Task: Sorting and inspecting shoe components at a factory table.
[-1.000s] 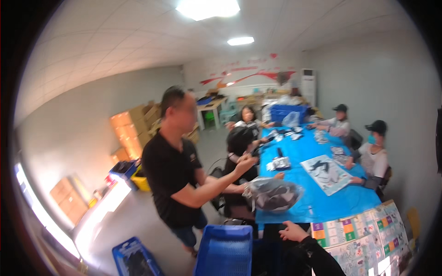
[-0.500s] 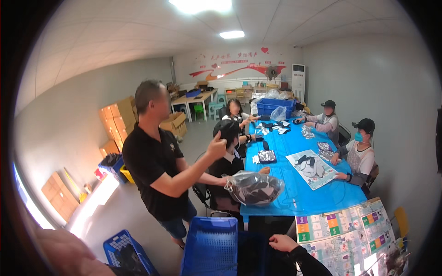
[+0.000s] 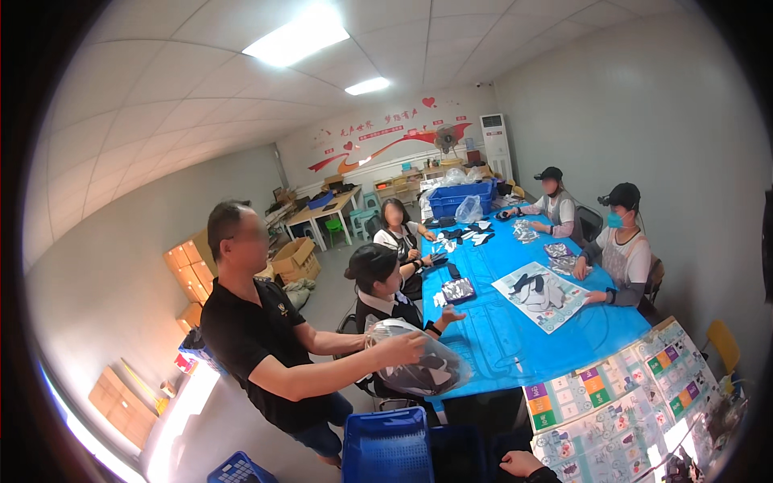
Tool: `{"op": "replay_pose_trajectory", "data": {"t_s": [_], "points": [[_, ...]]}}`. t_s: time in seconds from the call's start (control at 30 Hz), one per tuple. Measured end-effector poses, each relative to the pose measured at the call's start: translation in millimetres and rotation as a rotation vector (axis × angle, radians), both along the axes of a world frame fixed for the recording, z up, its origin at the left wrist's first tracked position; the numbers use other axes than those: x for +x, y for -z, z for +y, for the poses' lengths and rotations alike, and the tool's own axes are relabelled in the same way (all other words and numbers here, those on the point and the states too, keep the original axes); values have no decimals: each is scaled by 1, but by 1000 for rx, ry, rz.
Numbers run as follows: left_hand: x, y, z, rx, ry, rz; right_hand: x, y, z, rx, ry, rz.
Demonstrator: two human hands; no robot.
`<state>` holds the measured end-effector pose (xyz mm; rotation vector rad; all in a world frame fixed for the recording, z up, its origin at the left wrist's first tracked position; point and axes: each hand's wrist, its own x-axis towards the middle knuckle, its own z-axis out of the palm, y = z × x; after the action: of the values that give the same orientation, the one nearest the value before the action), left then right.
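My right hand [image 3: 522, 464], in a dark sleeve, shows at the lower edge with its fingers curled closed; whatever they hold, if anything, is hidden. Beside it, to the left, stands a dark blue crate [image 3: 457, 451] in shadow, then a bright blue plastic crate [image 3: 388, 451]. My left hand is out of view. Ahead of me a standing person in a black shirt [image 3: 262, 334] holds a clear plastic bag [image 3: 415, 366] of dark and white pieces with both hands, over the near left corner of the blue-covered table [image 3: 555, 354].
Several seated people work around the table with black and white fabric pieces [image 3: 463, 236] and silvery packets [image 3: 457, 290]. A printed sheet [image 3: 541, 296] bears more pieces. Printed boards [image 3: 620, 402] lean at the near right. Another blue basket [image 3: 240, 468] stands on the floor at left.
The view has tilted and shifted. The standing person's raised hand has come down onto the bag. A blurred hand or arm at lower left has left the view. My right hand sits lower in the picture.
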<state>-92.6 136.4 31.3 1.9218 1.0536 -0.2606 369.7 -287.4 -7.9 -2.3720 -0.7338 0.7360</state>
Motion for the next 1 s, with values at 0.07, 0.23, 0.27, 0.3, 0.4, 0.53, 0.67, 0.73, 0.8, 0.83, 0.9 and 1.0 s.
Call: {"op": "replay_pose_trajectory", "data": {"t_s": [0.07, 0.23, 0.27, 0.3, 0.4, 0.53, 0.67, 0.73, 0.8, 0.83, 0.9, 1.0], "points": [[-5, 11, -4, -9, -4, 25, -11, -32, 4, 47, 15, -1], [2, 22, -15, -31, -51, -55, -13, -36, 11, 166, 57, -39], [8, 15, -20, -32, -56, -56, -11, -48, 15, 134, 14, -8], [15, 7, -27, -41, -55, -84, -10, -55, 19, 102, -28, 22], [19, 50, -5, 235, 327, -377, 11, -54, 37, 15, -85, 106], [82, -31, -46, -89, 68, -25, 39, -97, 62, 336, 49, 188], [108, -27, -50, 28, 137, -178, 63, -137, 107, 610, 294, -315], [145, -70, -67, 242, 377, -307, 37, -215, 113, 623, 421, -915], [148, -60, -67, 207, 364, -331, -3, -277, 135, 694, 30, -1002], [143, -65, -69, 185, 315, -327, -22, -307, 144, 691, -185, -1108], [155, -67, -78, 168, 295, -352, 3, -301, 132, 705, -59, -1149], [160, -78, -84, 176, 363, -401, 18, -297, 128, 990, 449, -1019]]}}
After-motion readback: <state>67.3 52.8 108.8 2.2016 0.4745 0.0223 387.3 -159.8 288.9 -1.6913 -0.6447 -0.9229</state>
